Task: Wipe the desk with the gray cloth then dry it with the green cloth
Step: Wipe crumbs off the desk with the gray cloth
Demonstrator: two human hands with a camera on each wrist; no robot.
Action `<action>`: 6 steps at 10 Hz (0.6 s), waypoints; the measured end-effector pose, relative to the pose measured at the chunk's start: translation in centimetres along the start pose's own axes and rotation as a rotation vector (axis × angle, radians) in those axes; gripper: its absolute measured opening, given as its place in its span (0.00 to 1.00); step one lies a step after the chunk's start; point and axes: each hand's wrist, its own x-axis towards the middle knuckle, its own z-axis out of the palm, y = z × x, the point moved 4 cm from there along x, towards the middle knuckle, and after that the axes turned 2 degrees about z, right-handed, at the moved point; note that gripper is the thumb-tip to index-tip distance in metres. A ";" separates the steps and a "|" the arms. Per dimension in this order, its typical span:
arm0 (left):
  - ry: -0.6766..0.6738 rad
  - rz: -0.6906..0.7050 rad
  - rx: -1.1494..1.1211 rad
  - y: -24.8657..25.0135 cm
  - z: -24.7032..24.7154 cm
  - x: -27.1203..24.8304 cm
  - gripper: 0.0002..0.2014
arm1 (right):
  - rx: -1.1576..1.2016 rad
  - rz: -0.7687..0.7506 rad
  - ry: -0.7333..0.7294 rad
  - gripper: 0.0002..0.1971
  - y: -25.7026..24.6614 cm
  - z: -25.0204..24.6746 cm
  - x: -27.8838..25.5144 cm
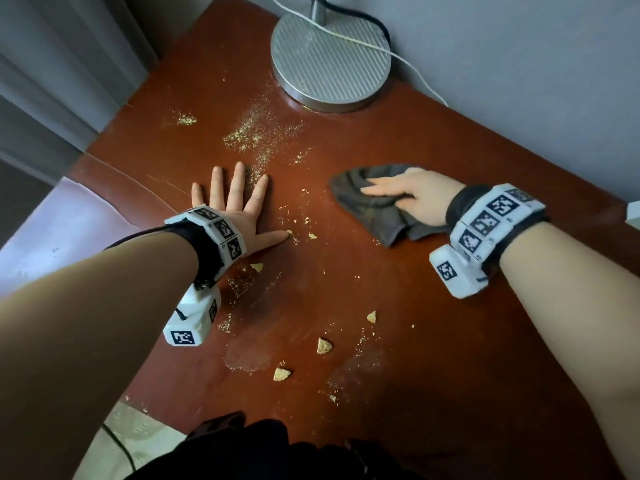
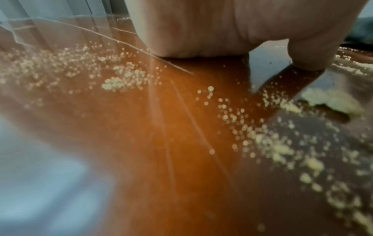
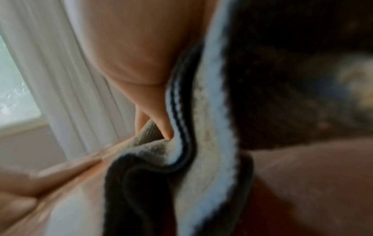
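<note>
Right hand (image 1: 412, 199) presses the gray cloth (image 1: 374, 206) at three o'clock on the bench (image 1: 450, 341), thumb curled around a fold. Left hand (image 1: 239, 206) lies flat, fingers spread, holding nothing. Recommend overlapping strokes gathering crumbs (image 1: 324, 346) inward. Lamp base (image 1: 330, 57) at twelve o'clock obstructs. Green cloth unseen.

text: none readable | wrist bands (image 1: 221, 230): black-and-white square code markers only
</note>
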 end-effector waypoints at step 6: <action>0.011 0.006 0.010 0.2 -0.2 -0.3 0.48 | 0.201 0.193 0.249 0.30 0.9 2.7 -6.8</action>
